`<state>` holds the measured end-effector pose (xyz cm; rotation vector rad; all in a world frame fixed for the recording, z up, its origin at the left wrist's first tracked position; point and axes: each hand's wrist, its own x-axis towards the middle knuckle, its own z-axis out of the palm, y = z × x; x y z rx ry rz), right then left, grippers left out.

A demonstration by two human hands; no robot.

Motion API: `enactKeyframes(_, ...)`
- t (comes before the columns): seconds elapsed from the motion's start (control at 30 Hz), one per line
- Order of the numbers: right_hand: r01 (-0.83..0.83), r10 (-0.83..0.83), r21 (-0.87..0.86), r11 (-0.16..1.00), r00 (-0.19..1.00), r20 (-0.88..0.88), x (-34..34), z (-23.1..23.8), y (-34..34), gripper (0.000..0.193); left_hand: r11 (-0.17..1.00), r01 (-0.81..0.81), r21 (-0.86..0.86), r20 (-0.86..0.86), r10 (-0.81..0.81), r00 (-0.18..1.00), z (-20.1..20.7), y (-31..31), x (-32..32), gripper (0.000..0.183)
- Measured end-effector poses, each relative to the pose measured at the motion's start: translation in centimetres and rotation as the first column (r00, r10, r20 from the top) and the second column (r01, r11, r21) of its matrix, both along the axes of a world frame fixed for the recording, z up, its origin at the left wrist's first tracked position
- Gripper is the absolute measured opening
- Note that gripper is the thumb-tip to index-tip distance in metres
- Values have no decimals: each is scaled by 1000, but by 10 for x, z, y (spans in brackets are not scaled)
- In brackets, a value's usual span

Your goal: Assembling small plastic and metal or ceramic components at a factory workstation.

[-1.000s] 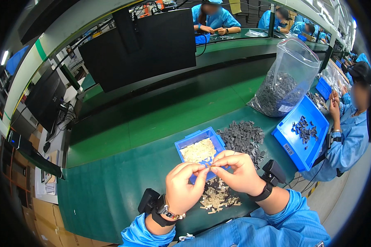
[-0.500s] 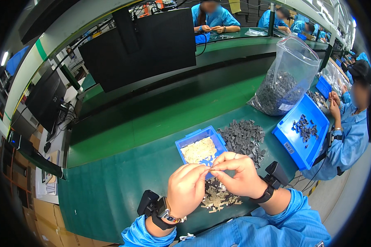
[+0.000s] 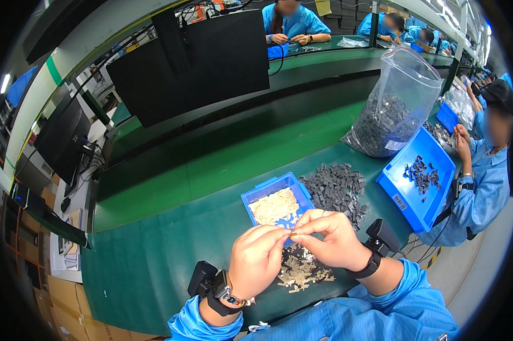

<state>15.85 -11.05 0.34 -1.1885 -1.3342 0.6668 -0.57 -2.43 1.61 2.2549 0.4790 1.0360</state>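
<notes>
My left hand (image 3: 256,256) and my right hand (image 3: 331,241) meet in front of me, fingertips pinched together on a tiny amber-and-dark piece (image 3: 293,233). Its exact kind is too small to make out, and the fingers partly cover it. Just beyond them sits a small blue bin (image 3: 259,192) holding many pale cream pieces (image 3: 274,206). Below my hands lies a loose heap of beige and black strips (image 3: 303,271), partly hidden by the right hand. Small dark grey parts (image 3: 335,188) are piled to the right of the bin.
A large clear bag (image 3: 384,122) of dark parts stands at the back right. Beside it, a bigger blue tray (image 3: 401,206) holds scattered dark pieces. A monitor (image 3: 191,68) hangs over the green table (image 3: 154,267). A co-worker (image 3: 484,176) sits at the right.
My hands stay pinched together in nearly the same place. The small piece has turned slightly and shows more of its amber side.
</notes>
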Motion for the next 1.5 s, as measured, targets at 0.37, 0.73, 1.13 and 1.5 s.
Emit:
enactKeyframes(0.37,-12,8,-89,996,999,-39,2,0,-1,7,998,44,-41,-14,-44,999,2,1,-1,10)
enactKeyframes(0.73,-124,77,-162,979,960,-268,2,-6,0,7,992,20,-124,8,-19,1000,5,-1,-2,7)
enactKeyframes(1.13,-169,72,-164,972,875,-479,9,-12,-7,9,986,-112,126,-83,123,989,-34,27,6,15)
enactKeyframes(1.5,66,-408,480,875,634,657,10,-1,-13,25,601,211,-771,55,-267,962,-9,0,1,26)
